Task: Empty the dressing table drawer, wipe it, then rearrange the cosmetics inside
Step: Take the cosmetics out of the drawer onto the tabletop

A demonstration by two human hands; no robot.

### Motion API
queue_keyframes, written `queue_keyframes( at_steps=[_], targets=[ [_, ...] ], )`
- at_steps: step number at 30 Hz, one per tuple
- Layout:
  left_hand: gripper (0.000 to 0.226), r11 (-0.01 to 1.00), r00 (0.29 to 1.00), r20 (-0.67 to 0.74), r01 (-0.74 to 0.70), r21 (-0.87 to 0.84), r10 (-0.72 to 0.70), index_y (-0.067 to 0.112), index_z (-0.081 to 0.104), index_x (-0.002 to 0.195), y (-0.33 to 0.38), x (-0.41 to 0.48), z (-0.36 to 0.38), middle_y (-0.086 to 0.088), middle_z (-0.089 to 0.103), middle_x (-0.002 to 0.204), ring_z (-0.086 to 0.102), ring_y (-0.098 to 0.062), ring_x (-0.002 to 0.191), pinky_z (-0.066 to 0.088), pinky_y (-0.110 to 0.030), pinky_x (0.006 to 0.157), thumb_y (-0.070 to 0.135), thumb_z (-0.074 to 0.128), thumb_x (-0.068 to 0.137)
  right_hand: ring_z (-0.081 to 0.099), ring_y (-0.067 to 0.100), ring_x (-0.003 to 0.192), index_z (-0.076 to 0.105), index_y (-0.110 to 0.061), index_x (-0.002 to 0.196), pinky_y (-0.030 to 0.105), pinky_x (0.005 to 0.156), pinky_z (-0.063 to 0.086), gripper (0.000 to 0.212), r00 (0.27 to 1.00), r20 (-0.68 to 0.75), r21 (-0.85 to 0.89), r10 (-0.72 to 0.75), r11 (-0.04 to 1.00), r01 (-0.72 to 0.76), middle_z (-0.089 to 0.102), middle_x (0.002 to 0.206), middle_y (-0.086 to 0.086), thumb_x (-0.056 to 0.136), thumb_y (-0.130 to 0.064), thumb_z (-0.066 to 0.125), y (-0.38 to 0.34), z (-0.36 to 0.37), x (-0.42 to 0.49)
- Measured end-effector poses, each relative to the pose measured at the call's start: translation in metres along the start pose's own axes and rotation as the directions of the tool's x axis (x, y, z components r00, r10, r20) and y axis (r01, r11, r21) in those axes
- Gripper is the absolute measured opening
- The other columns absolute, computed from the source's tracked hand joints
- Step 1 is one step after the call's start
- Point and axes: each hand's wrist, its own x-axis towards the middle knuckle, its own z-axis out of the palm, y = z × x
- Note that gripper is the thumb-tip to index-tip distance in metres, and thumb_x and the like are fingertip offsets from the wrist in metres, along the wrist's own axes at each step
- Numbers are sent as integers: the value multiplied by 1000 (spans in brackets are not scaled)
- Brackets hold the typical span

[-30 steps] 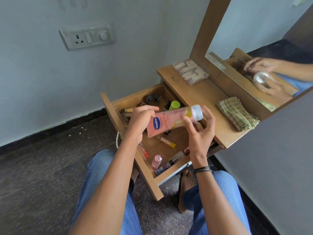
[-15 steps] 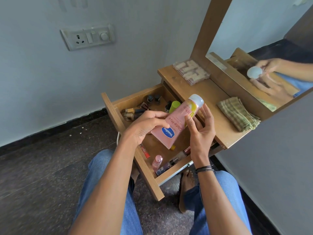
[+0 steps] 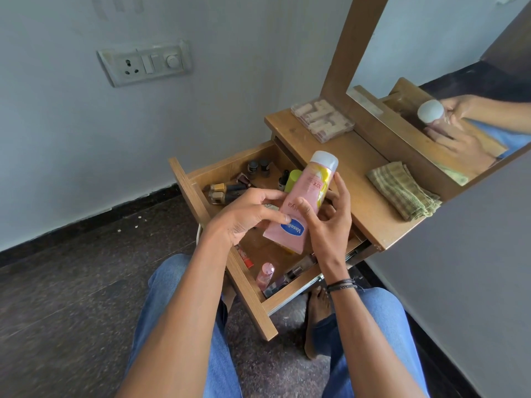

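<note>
- one pink tube [image 3: 304, 202] with a white cap is held tilted above the middle of the open drawer [image 3: 188, 186], cap end up and away from the person.
- inside the drawer: two dark jars [image 3: 252, 167] at its far end, two gold-capped bottles [image 3: 217, 192] beside its front panel, one lime-green capped bottle [image 3: 293, 179] behind the tube, and one small pink bottle [image 3: 265, 272] at its near end; other small items at the near end are too blurred to count.
- one folded cloth [image 3: 402, 193] and one clear box [image 3: 321, 120] lie on the wooden dressing table top [image 3: 353, 173], right of the drawer.
- a mirror [image 3: 445, 53] stands beyond that top; the pale wall [image 3: 230, 81] past the drawer bears one switch plate [image 3: 143, 64]; a dark speckled floor [image 3: 71, 282] lies below the drawer.
- the left hand [image 3: 247, 216] pinches the tube's lower end by the blue label.
- the right hand [image 3: 327, 225] grips the tube's middle, thumb across the front, fingers loosely curled behind.
</note>
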Motion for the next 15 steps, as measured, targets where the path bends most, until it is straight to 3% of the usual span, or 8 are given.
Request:
queue_keyframes(
  at_steps=[3,5,8,11,15],
  targets=[
    [38,999,999,28,15,30,-16,25,69,120,1,1,2,5,76,107,71,-14,105,59,-39,92,17,79,85,70,15,101,45,-29,147,45,80,63,67,996,-86,4,7,1000,-7,66,114,-1,89,-47,75,2,-2,2],
    [36,999,1000,17,18,39,-18,26,69,118,1,2,3,7,76,105,71,-13,104,60,-38,91,18,80,84,70,16,104,49,-34,142,48,81,63,55,995,-104,-14,9,1000,-11,67,118,-2,93,-48,69,3,-2,3],
    [39,1000,1000,-29,5,0,-5,24,68,120,-1,3,4,5,76,106,71,-16,104,60,-42,91,18,81,84,71,11,101,51,-37,138,43,80,64,45,996,-81,-27,21,999,-24,69,115,-3,96,-45,64,2,-2,2],
    [44,994,994,-107,-39,-104,28,25,65,125,-1,4,7,3,75,111,70,-20,109,57,-46,96,18,80,85,72,12,98,50,-32,143,34,77,63,51,1000,-14,-57,0,998,0,71,111,-2,95,-47,62,1,-1,-1],
    [43,951,972,-233,-111,-288,43,21,63,126,1,8,14,0,76,110,72,-21,105,58,-48,95,12,77,87,72,10,101,57,-21,140,28,77,61,50,996,72,-54,50,997,-46,72,115,-3,94,-28,73,3,-1,-2]
  ],
)
